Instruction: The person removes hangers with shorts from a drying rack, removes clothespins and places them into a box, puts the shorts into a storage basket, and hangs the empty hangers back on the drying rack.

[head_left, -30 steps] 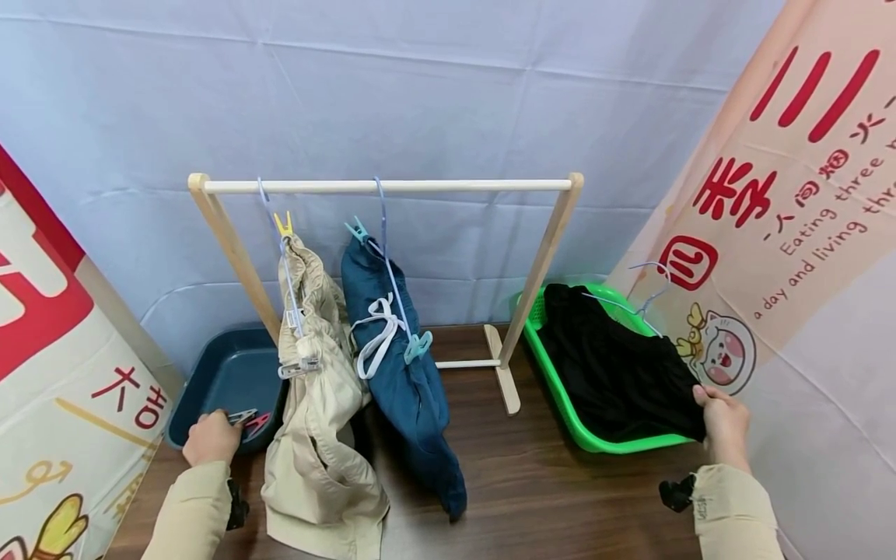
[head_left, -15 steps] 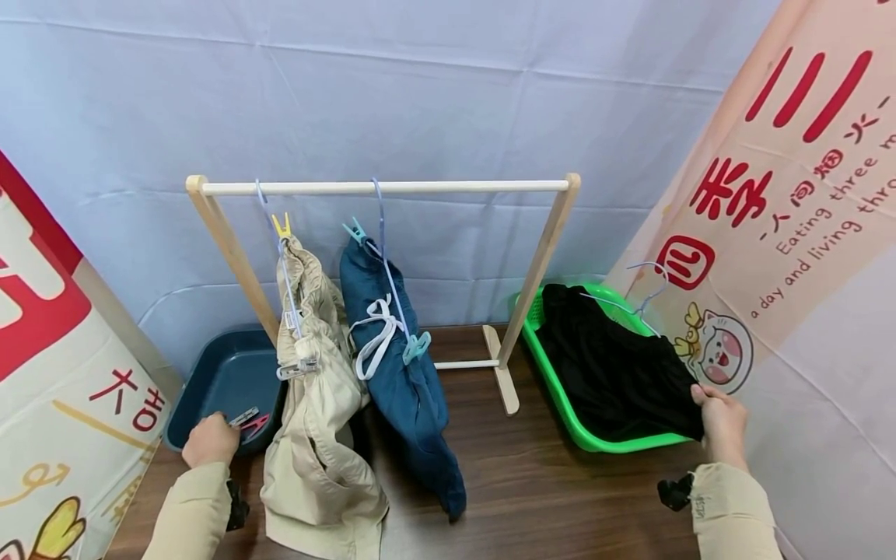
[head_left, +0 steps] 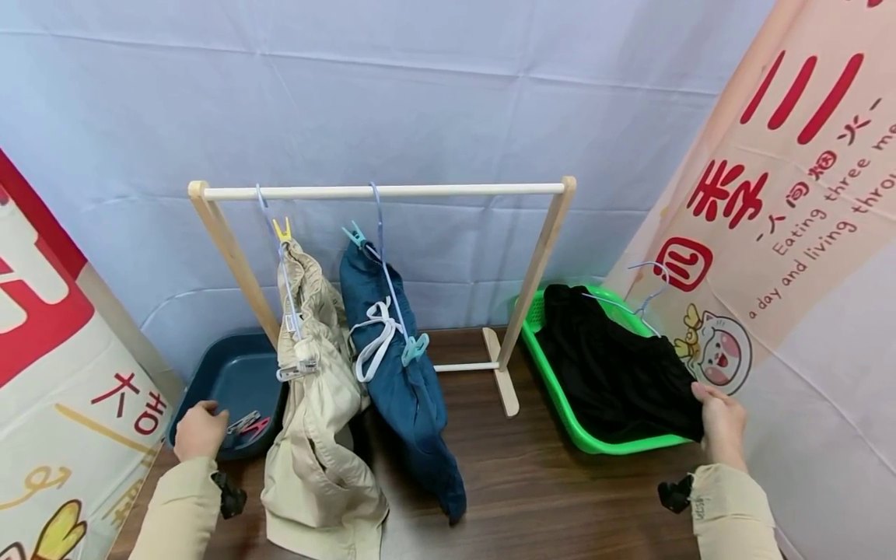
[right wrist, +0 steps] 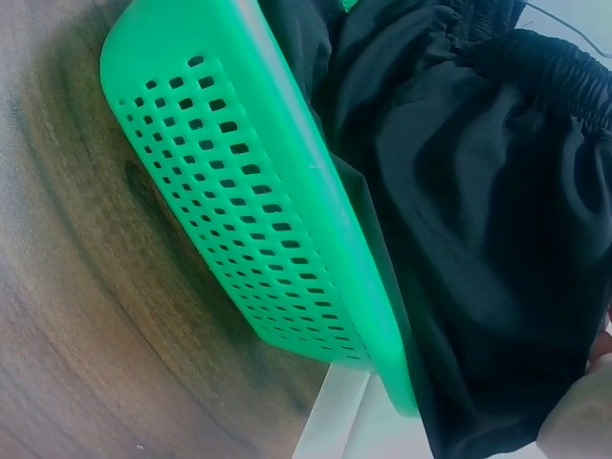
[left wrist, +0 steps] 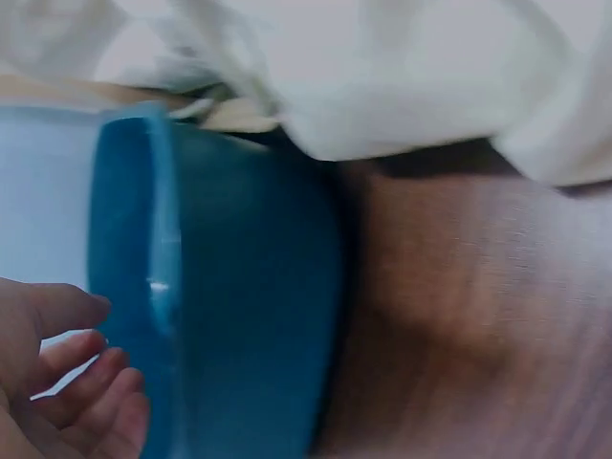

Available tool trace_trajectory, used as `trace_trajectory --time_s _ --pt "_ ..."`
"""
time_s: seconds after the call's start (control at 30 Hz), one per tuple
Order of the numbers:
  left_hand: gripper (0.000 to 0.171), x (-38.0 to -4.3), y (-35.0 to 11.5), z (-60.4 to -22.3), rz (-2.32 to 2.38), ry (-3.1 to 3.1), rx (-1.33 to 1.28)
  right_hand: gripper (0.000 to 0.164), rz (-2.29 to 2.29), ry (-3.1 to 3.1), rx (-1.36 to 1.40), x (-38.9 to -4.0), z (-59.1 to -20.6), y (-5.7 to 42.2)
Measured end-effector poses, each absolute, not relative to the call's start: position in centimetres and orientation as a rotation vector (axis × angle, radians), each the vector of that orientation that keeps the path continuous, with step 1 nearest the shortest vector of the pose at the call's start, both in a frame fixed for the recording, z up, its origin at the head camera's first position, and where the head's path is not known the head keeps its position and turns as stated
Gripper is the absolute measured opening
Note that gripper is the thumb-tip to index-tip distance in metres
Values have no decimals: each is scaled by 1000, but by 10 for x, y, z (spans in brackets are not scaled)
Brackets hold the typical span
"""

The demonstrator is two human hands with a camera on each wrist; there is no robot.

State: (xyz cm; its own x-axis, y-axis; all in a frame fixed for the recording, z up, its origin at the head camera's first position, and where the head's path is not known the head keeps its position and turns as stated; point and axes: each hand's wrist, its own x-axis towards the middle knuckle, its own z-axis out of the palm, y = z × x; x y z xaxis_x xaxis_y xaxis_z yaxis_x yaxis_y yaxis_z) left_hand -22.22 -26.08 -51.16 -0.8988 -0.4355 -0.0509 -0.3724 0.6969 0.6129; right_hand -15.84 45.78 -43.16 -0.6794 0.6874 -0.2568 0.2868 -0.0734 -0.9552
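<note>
My left hand (head_left: 201, 431) is over the near left part of a dark blue basin (head_left: 183, 404), beside several clothes pegs (head_left: 253, 424) lying in it. In the left wrist view its fingers (left wrist: 120, 406) are loosely curled, with a gap to the thumb and nothing seen between them. My right hand (head_left: 724, 424) pinches the near right end of a black elastic-waisted garment (head_left: 616, 365). The garment lies in a green basket (head_left: 574, 426) and overhangs its near rim. A light blue hanger (head_left: 640, 311) sits at its waistband, hook upward. In the right wrist view my right hand is mostly cut off.
A wooden rack with a white bar (head_left: 455, 190) stands in the middle. Beige trousers (head_left: 322, 459) and blue trousers (head_left: 399, 389) hang from it on hangers with pegs. The beige pair reaches toward the table's front. Printed cloths (head_left: 826, 233) flank the brown table (head_left: 532, 490).
My left hand has moved left and slightly away from me, off the pegs in the basin, which show more fully now. My right hand has stayed at the black garment.
</note>
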Motion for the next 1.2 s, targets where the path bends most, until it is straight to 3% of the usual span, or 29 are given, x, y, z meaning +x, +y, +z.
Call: trace_trajectory --time_s 0.23,0.6,0.8,1.2 --pt "39 -230 -263 -476 -1069 -2616 656 17 1853 -1755 -998 -161 -433 454" --pt "42 -239 -235 -387 -1222 -2415 621 27 1827 -1817 -967 -162 -437 454" --pt "44 -224 -200 -340 -1388 -2317 581 24 1853 -1782 -1007 -163 -437 456" --pt "38 -177 -134 -279 -1457 -2218 133 22 1840 -1763 -985 -163 -438 458"
